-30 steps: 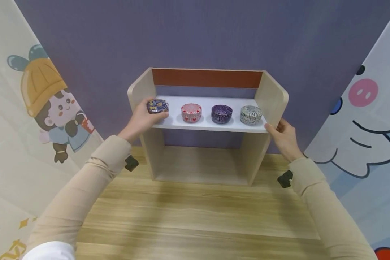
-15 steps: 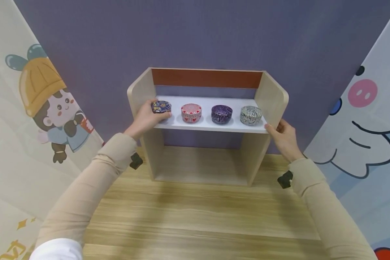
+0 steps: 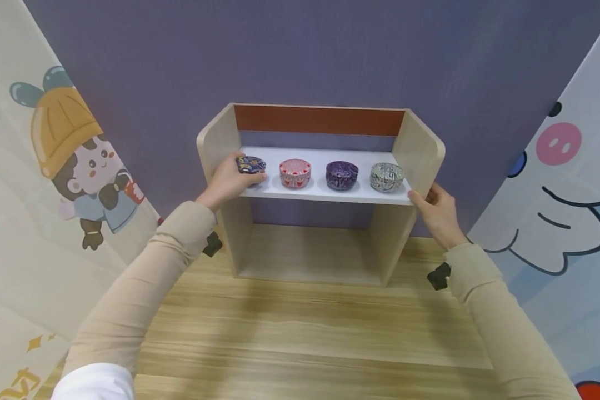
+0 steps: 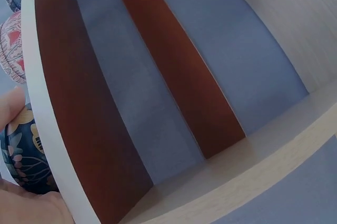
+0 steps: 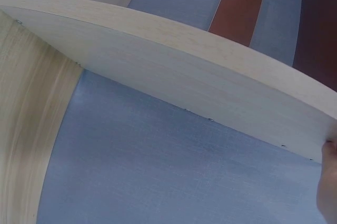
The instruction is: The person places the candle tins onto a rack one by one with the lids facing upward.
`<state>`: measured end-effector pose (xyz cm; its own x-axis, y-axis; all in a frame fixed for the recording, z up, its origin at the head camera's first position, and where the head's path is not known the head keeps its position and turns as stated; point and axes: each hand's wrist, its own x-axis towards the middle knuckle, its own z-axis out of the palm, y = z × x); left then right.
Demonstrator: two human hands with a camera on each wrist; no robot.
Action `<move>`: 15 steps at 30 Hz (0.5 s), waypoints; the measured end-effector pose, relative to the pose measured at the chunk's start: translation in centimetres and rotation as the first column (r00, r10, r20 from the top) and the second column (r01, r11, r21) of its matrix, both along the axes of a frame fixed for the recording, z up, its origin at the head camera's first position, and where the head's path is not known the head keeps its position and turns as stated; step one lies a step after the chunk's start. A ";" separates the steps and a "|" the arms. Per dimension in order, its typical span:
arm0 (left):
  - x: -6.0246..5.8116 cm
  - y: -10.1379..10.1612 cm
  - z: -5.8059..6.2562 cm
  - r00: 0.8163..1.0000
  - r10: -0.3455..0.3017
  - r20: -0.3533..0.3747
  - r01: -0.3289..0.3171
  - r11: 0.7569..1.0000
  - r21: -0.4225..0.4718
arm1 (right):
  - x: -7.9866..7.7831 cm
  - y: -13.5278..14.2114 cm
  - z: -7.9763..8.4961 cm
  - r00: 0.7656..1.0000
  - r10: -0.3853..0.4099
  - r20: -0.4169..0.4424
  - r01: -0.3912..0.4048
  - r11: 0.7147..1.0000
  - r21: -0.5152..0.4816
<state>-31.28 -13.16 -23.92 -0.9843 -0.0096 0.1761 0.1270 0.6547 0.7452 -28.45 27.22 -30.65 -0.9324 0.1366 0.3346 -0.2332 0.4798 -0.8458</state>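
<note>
My left hand (image 3: pixel 228 180) holds a small round dark blue tin (image 3: pixel 251 164) with a flower pattern, at the left end of the white upper board (image 3: pixel 315 154) of a small shelf unit. Thumb and fingers lie on either side of this tin in the left wrist view, beside the board's edge. To its right stand a pink-and-red tin (image 3: pixel 295 173), a purple tin (image 3: pixel 342 175) and a grey-white patterned tin (image 3: pixel 386 177), spaced in a row. My right hand (image 3: pixel 437 215) grips the unit's right side panel (image 3: pixel 421 150), thumb at the front edge; its other fingers are partly hidden.
The shelf unit stands on a wood-grain tabletop (image 3: pixel 305 328) against a blue-grey back wall (image 3: pixel 320 50). A reddish-brown strip (image 3: pixel 320 120) crosses its upper back. Below the board is a lower compartment floor (image 3: pixel 310 253). Printed panels flank both sides.
My left hand has moved the dark blue tin a short way right along the upper board, nearer the pink-and-red tin. My right hand and the other tins have stayed put.
</note>
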 end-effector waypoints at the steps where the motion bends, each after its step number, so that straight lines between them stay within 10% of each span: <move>1: 0.0 0.0 0.0 1.000 0.002 0.003 -0.002 1.000 -0.004 | 0.0 0.0 0.0 1.000 0.000 0.006 0.000 1.000 0.003; 15: 0.0 -0.3 0.1 0.999 0.008 0.042 -0.005 0.998 -0.070 | -0.1 -0.1 0.1 1.000 -0.003 -0.002 0.003 1.000 -0.008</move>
<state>-31.33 -13.46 -23.83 -0.9909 -0.0049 0.1349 0.0920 0.7061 0.7021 -28.52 27.13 -30.54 -0.9314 0.1424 0.3350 -0.2329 0.4742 -0.8491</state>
